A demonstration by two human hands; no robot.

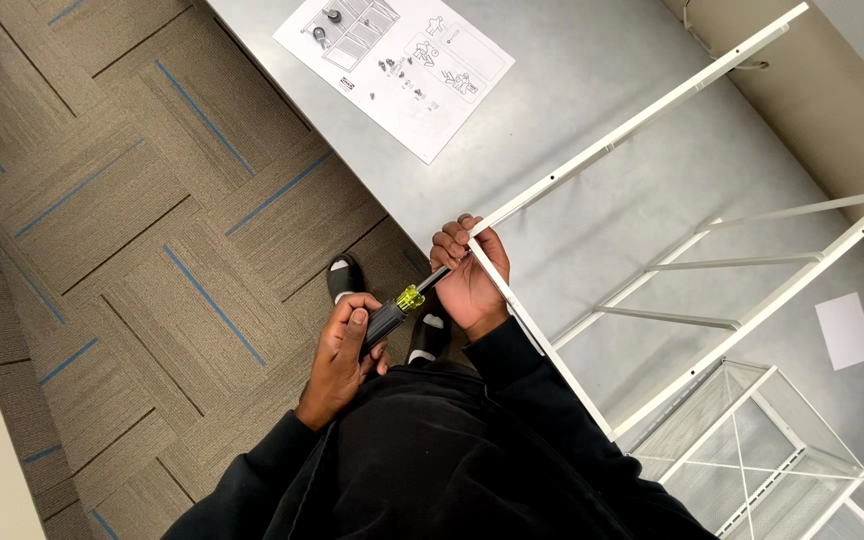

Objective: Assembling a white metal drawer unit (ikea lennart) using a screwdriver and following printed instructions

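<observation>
The white metal frame [692, 270] lies across the grey table [592, 150], one corner jutting past the table's near edge. It looks light, stiff and smooth, best held close to that corner. The right hand [470, 285] is closed around the corner joint. The left hand [344, 355] wraps the black handle of a screwdriver [397, 308] whose tip, probably at a screw, is hidden behind the fingers.
</observation>
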